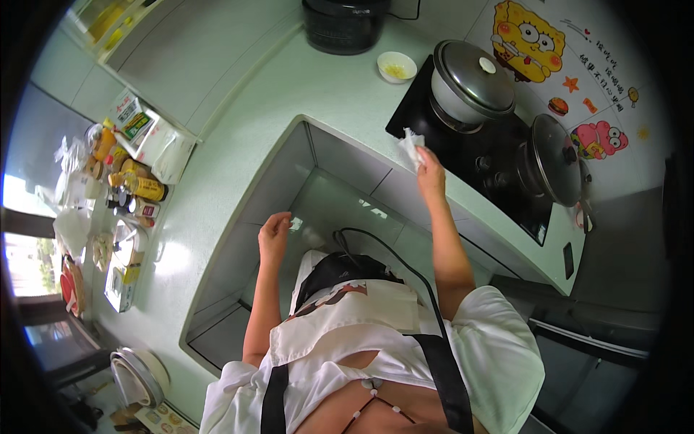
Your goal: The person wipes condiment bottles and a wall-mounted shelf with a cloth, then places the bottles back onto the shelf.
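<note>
My right hand (431, 175) is closed on a crumpled white tissue (412, 147) at the near left corner of the black cooktop (499, 160), by the counter's front edge. Over the floor inside the counter's corner hangs my left hand (273, 235), fingers loosely curled, with nothing visible in them. Behind the tissue, a lidded pot (470, 83) stands on the cooktop. Farther right sits a pan with a dark glass lid (555, 160). A white bowl (397, 68) with pale yellow bits inside is left of the cooktop.
A black appliance (343, 29) stands at the back of the pale green counter (238, 141). Along the left side are several bottles (147, 188), a yellow and white box (123, 282) and stacked basins (141, 376). Cartoon stickers (528, 43) cover the wall behind the cooktop.
</note>
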Demonstrator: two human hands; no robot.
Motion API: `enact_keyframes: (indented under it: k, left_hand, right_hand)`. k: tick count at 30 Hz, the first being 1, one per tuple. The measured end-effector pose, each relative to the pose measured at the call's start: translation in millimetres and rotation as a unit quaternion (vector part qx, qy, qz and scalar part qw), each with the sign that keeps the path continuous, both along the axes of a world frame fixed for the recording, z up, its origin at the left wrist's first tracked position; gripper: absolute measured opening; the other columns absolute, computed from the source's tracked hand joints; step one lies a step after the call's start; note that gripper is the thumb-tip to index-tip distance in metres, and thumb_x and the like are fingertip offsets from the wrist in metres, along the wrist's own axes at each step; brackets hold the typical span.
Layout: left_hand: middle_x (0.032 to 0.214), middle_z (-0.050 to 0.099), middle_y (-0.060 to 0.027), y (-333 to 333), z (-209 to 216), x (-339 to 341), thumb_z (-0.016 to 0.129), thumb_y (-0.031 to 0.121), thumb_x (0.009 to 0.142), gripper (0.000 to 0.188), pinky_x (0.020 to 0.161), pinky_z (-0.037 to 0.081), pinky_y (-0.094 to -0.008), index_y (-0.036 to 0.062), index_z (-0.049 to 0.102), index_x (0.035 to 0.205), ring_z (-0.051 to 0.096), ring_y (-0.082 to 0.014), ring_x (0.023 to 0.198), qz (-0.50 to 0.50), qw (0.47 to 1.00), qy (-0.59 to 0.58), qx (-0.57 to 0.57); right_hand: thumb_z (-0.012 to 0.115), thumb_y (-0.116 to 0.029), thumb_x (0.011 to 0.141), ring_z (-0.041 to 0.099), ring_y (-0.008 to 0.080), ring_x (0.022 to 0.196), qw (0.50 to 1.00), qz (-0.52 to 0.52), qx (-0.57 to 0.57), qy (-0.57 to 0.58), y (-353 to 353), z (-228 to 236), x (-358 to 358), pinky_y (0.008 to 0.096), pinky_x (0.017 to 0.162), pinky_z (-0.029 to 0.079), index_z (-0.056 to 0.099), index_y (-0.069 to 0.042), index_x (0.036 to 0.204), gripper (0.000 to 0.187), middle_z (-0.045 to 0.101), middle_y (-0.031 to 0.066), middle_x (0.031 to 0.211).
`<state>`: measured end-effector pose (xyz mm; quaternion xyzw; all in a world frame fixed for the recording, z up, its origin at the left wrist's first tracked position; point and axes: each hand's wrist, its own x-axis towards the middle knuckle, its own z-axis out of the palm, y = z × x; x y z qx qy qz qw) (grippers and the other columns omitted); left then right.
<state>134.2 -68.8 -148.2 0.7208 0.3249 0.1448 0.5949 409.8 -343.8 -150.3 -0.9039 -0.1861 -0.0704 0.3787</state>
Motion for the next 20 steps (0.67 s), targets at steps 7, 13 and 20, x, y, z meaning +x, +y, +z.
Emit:
enact_keyframes:
  k: [7, 13, 20]
  left_hand:
    - [0.081, 0.066, -0.0070, 20.2, -14.3, 62.2, 0.056, 0.013, 0.087, 0.019, 0.071, 0.048, -0.0254, 0.0010, 0.066, 0.099, 0.064, -0.0126, 0.078, -0.053, 0.997, 0.043, 0.022]
    - [0.081, 0.067, -0.0075, 60.0, -10.5, 136.4, 0.058, 0.014, 0.086, 0.019, 0.070, 0.047, -0.0259, 0.0036, 0.066, 0.099, 0.062, -0.0127, 0.075, -0.047, 0.996, 0.039, 0.057]
    - [0.087, 0.068, -0.0077, 122.4, -38.4, 171.1, 0.058, 0.016, 0.087, 0.021, 0.073, 0.048, -0.0267, 0.0033, 0.065, 0.102, 0.064, -0.0146, 0.084, -0.005, 0.999, 0.037, -0.008]
  right_hand:
    - [0.053, 0.004, 0.079, 0.039, 0.0348, 0.126, 0.988, -0.051, -0.128, -0.069, -5.7, -84.6, 23.2, 0.0405, 0.104, 0.034, 0.047, -0.011, 0.130, 0.053, 0.043, 0.0145, 0.136]
    - [0.047, -0.001, 0.084, 0.034, 0.0327, 0.131, 0.970, 0.102, -0.196, -0.105, 102.1, -80.1, 53.9, 0.0485, 0.107, 0.027, 0.045, -0.005, 0.130, 0.046, 0.042, 0.0154, 0.137]
    - [0.050, -0.005, 0.084, 0.029, 0.0303, 0.135, 0.959, 0.208, -0.180, -0.075, 266.6, -95.7, 139.4, 0.0473, 0.111, 0.020, 0.043, -0.008, 0.132, 0.049, 0.035, 0.0143, 0.144]
